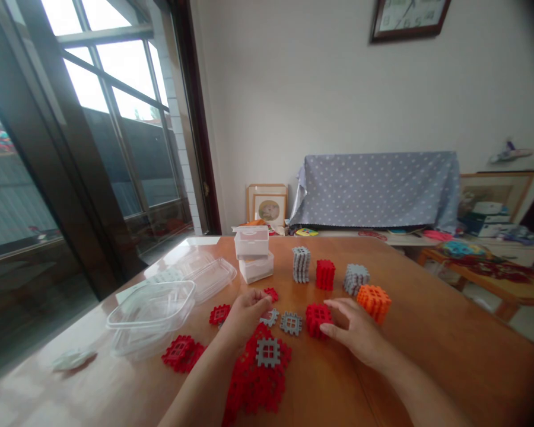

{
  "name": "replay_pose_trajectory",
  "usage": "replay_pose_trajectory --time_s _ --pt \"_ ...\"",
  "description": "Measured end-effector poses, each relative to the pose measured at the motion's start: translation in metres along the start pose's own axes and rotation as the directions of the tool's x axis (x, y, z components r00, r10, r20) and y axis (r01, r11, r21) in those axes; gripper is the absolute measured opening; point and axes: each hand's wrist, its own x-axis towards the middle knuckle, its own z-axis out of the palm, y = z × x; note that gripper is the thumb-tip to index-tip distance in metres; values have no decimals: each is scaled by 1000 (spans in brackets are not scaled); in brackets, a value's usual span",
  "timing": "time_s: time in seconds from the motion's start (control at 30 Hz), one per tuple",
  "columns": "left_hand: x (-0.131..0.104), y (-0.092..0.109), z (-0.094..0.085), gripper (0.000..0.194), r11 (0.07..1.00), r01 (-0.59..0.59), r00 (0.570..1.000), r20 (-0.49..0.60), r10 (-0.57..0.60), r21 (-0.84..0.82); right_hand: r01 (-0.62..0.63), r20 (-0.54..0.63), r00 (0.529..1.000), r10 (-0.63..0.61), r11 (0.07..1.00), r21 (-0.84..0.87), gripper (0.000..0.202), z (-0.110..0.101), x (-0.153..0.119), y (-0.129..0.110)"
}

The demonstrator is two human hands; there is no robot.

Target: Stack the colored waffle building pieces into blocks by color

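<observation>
My left hand [248, 313] reaches over a pile of red notched plastic tiles [260, 385], its thumb and fingers closed at the edge of a single red tile [272, 293]. A grey tile [271, 318] lies just below those fingertips, partly hidden. My right hand [356, 329] grips a short stack of red tiles [317, 320] between thumb and fingers, from its right side. Between the hands is another grey tile [291, 323]; one more grey tile [268, 352] tops the red pile. Loose red tiles [180, 353] lie left of my left forearm.
Farther back stand grey stacks [301, 265], a red stack [325, 274] and an orange stack [374, 301], the last close behind my right hand. Two white boxes [252, 243] are stacked at the back. Clear plastic containers [151, 305] and a crumpled wrapper [73, 359] occupy the left.
</observation>
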Motion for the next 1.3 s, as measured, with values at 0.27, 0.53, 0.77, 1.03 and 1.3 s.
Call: replay_pose_trajectory --time_s 0.27,0.53,0.77,1.03,1.3 --pt "12 -15 -16 21 993 -25 996 -86 36 115 1 25 1000 -1 1000 2 66 -1 -1 -2" --pt "5 -17 -19 13 807 -33 996 -49 77 590 -16 -121 992 23 998 53 52 1 -4 -10" --pt "-7 -4 -1 45 485 -208 977 156 146 850 -10 -171 985 31 993 121 42 7 -8 -21" --pt "-1 -13 5 33 365 -213 974 168 151 906 -30 -177 982 59 986 165 40 8 -8 -18" --pt "8 -16 0 30 309 -109 983 56 176 945 7 -234 971 43 978 209 36 4 -10 -23"
